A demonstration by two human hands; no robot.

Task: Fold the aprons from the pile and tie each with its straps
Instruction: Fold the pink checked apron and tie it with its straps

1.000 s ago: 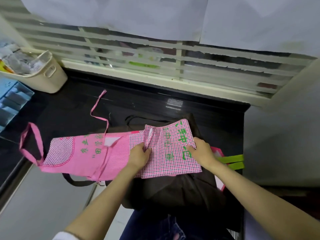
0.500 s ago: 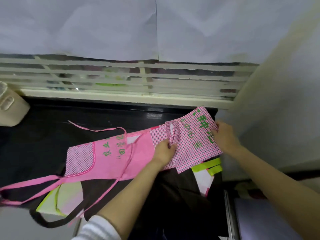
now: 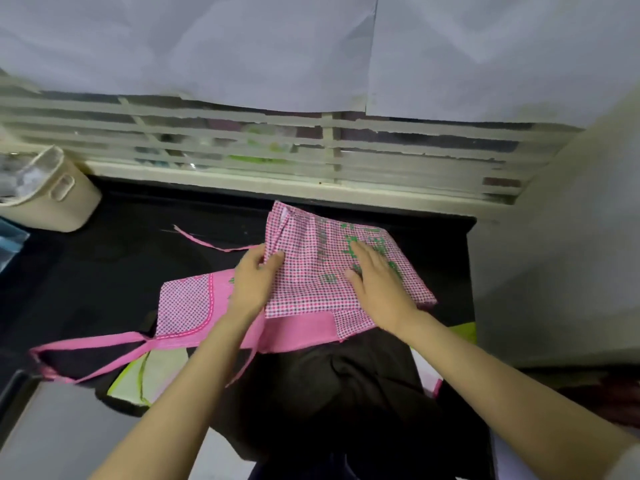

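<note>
A pink apron [image 3: 298,325] lies across the black counter [image 3: 104,271], its checked lower part [image 3: 311,271] with green lettering folded over the plain pink middle. My left hand [image 3: 254,275] pinches the left edge of that checked fold between thumb and fingers. My right hand [image 3: 375,282] lies flat on the checked cloth with fingers spread. The checked bib [image 3: 183,306] points left. A pink neck loop [image 3: 90,351] trails to the left edge, and a thin pink strap [image 3: 207,242] runs toward the back. A pile of dark aprons [image 3: 346,393] lies under and in front.
A beige basket [image 3: 52,199] stands at the back left by the window sill [image 3: 242,188]. A white wall [image 3: 554,271] bounds the counter on the right. Green-and-white cloth [image 3: 156,375] peeks from under the pile. The counter's front edge [image 3: 14,386] runs at lower left.
The checked part has been folded further left over the pink middle. My right hand has moved from the cloth's right edge onto its top, flat. The neck loop now trails lower left.
</note>
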